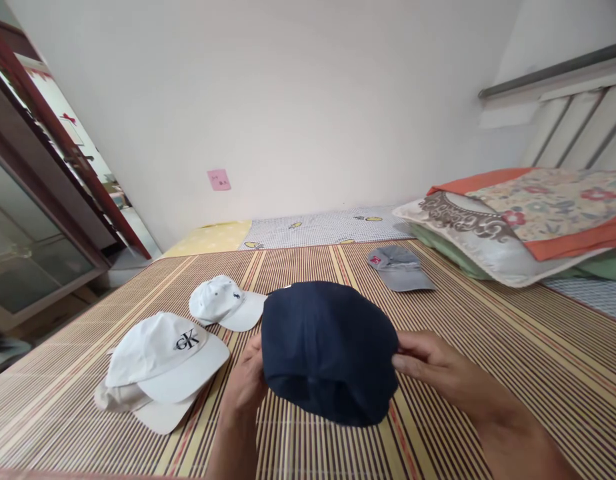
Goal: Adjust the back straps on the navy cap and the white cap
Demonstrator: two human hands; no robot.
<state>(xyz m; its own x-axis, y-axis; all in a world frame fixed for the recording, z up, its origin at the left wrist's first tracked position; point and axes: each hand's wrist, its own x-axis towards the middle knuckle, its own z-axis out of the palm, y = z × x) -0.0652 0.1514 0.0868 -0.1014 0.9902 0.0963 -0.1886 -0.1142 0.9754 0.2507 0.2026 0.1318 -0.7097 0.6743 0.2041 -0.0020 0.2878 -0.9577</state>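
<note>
A dark navy cap [331,350] is held up in front of me, above the striped bamboo mat [298,453]. My left hand [245,380] grips its left side, with some fingers hidden behind the cap. On the opposite side, my right hand [428,363] pinches the cap's edge between thumb and fingers. To the left lies a white cap [153,353] with black "CK" letters, resting on a beige cap [121,397]. Behind them sits another white cap [221,300] with a small dark logo. A grey cap [398,267] lies farther back on the right.
Pillows [468,233] with a flowered, orange-edged cover [563,200] are at the right. A checked sheet [318,227] and a yellow cloth [208,238] border the mat by the white wall [298,100]. A glass-panelled cabinet [33,233] stands at the left.
</note>
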